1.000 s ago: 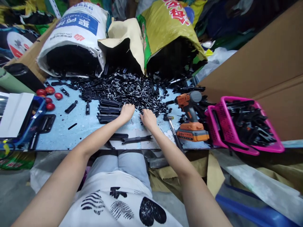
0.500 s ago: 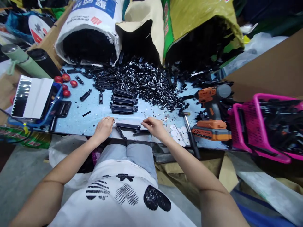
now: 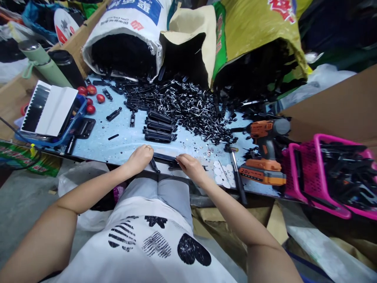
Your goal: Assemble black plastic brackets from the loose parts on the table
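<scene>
My left hand (image 3: 140,157) and my right hand (image 3: 190,167) rest at the near edge of the light blue table (image 3: 123,137), each with fingers curled on an end of a long black plastic bar (image 3: 165,158). Another black bar (image 3: 154,165) lies crossed under it by my left hand. Just beyond sits a stack of similar black bars (image 3: 159,127). Behind that spreads a heap of small black pins with metal tips (image 3: 191,108).
An orange cordless drill (image 3: 263,151) and a hammer (image 3: 235,169) lie right of my hands, then a pink basket (image 3: 324,173) of black parts. Three open sacks (image 3: 129,35) lie at the back. Red fruits (image 3: 91,94), flasks and a blue box (image 3: 59,118) sit left.
Both hands came back from the heap of pins to the near table edge and closed on the black bar. The view shifted, so the table sits higher and further left.
</scene>
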`<state>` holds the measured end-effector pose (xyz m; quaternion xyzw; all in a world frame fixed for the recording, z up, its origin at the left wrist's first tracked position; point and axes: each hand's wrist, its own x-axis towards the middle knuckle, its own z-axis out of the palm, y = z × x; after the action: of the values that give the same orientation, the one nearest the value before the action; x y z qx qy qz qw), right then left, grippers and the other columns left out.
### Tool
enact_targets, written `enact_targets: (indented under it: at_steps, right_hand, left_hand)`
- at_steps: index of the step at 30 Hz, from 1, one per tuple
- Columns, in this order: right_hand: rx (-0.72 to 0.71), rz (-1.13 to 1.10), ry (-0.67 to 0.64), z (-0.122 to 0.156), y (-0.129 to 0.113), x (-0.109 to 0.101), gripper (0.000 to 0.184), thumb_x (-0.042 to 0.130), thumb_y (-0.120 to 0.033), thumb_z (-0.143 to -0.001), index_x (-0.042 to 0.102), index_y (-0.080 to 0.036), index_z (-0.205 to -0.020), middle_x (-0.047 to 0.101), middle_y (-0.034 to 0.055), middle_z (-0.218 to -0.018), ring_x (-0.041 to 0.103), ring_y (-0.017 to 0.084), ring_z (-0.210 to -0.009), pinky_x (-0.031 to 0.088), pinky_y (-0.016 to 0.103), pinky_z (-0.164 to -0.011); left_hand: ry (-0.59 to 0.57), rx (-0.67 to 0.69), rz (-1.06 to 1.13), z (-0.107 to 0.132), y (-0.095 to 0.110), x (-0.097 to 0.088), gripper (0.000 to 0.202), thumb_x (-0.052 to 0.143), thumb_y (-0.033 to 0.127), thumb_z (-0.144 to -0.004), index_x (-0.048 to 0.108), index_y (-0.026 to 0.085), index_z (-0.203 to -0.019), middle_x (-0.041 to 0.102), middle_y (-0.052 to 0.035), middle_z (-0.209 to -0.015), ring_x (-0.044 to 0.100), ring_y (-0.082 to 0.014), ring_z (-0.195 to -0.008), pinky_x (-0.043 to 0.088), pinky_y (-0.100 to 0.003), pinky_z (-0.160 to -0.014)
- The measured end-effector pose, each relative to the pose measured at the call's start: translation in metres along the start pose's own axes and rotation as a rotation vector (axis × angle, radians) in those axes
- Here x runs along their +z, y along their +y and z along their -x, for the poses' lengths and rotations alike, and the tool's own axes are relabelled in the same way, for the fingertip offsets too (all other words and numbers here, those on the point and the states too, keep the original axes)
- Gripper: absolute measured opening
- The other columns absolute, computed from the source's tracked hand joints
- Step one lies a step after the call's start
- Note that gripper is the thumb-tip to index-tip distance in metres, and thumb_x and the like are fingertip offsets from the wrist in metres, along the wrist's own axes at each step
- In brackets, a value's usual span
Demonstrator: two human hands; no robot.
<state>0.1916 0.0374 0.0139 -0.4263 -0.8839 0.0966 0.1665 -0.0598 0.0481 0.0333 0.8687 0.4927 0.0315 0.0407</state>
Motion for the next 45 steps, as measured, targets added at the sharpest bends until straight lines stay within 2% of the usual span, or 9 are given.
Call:
enact_targets:
  at_steps: [5,8,13,18,25,30,34,41,45]
  right_hand:
    - [0.054,-0.167,0.134,0.011,0.009,0.016,0.027,0.041,-0.030,-0.095,0.062,-0.019,-0.108,0.063,0.0103,-0.105,0.061,0.019,-0.096,0.050,0.032,-0.083]
    - [0.075,-0.250,0.182,0.023,0.021,0.031,0.031,0.048,-0.035,-0.092,0.060,-0.022,-0.117,0.061,0.0100,-0.112,0.058,0.019,-0.103,0.049,0.035,-0.088]
    - [0.002,-0.192,0.120,0.038,0.037,0.048,0.047,0.058,-0.041,-0.085,0.053,-0.023,-0.128,0.062,0.0098,-0.104,0.059,0.019,-0.094,0.050,0.034,-0.081]
    - [-0.138,-0.169,0.076,0.031,0.052,0.047,0.044,0.055,-0.039,-0.088,0.053,-0.021,-0.128,0.063,0.0088,-0.095,0.058,0.018,-0.085,0.050,0.031,-0.074]
    - [-0.252,-0.039,-0.067,0.022,0.064,0.030,0.044,0.045,-0.043,-0.092,0.051,-0.020,-0.129,0.062,0.0073,-0.091,0.057,0.015,-0.079,0.046,0.026,-0.069]
    - [-0.099,0.326,0.005,0.029,0.057,0.018,0.054,0.041,-0.061,-0.087,0.066,-0.013,-0.087,0.062,0.0099,-0.074,0.055,0.018,-0.069,0.037,0.027,-0.060]
    - [-0.168,0.312,0.016,0.022,0.044,0.011,0.062,0.033,-0.066,-0.087,0.056,-0.015,-0.061,0.055,0.0065,-0.059,0.049,0.014,-0.055,0.029,0.026,-0.053]
    - [-0.437,-0.032,-0.057,0.029,-0.003,-0.054,0.063,0.027,-0.074,-0.082,0.047,-0.020,-0.057,0.041,0.0002,-0.050,0.041,0.013,-0.048,0.026,0.028,-0.050]
    - [-0.582,-0.386,-0.099,0.044,-0.037,-0.048,0.065,0.026,-0.083,-0.074,0.045,-0.023,-0.059,0.032,-0.0018,-0.049,0.039,0.014,-0.047,0.032,0.030,-0.051]
  left_hand:
    - [-0.032,-0.054,0.060,-0.002,-0.001,0.017,0.019,0.041,0.016,-0.092,0.059,0.010,-0.094,0.060,-0.0127,-0.090,0.056,-0.0231,-0.089,0.044,-0.034,-0.079]
    - [0.088,-0.076,0.079,0.001,0.001,0.023,0.032,0.045,0.032,-0.092,0.053,0.010,-0.114,0.059,-0.0151,-0.104,0.054,-0.0258,-0.098,0.041,-0.037,-0.082]
    - [0.109,0.248,0.122,-0.012,0.029,0.028,0.048,0.051,0.043,-0.088,0.047,0.010,-0.122,0.054,-0.0193,-0.120,0.046,-0.0307,-0.116,0.031,-0.044,-0.094]
    - [-0.055,0.290,0.163,-0.037,0.052,0.041,0.047,0.057,0.049,-0.082,0.053,0.009,-0.108,0.059,-0.0148,-0.100,0.053,-0.0282,-0.098,0.037,-0.037,-0.081]
    - [-0.036,0.194,0.172,-0.027,0.055,0.039,0.045,0.053,0.043,-0.086,0.049,0.010,-0.116,0.057,-0.0142,-0.110,0.050,-0.0272,-0.104,0.037,-0.036,-0.085]
    - [-0.018,0.225,0.022,-0.015,0.044,0.040,0.050,0.046,0.039,-0.090,0.041,0.008,-0.129,0.057,-0.0184,-0.114,0.053,-0.0269,-0.103,0.039,-0.036,-0.082]
    - [0.068,0.270,0.013,-0.025,0.026,0.042,0.044,0.031,0.040,-0.095,0.063,0.010,-0.090,0.063,-0.0144,-0.080,0.059,-0.0226,-0.080,0.043,-0.032,-0.067]
    - [0.282,0.547,0.259,0.010,0.034,-0.020,0.060,0.022,0.058,-0.092,0.056,0.017,-0.063,0.055,-0.0057,-0.054,0.052,-0.0150,-0.052,0.038,-0.027,-0.049]
    - [0.347,0.602,0.772,0.047,0.073,-0.052,0.063,0.006,0.048,-0.096,0.053,0.018,-0.065,0.053,-0.0040,-0.051,0.052,-0.0123,-0.048,0.040,-0.025,-0.049]
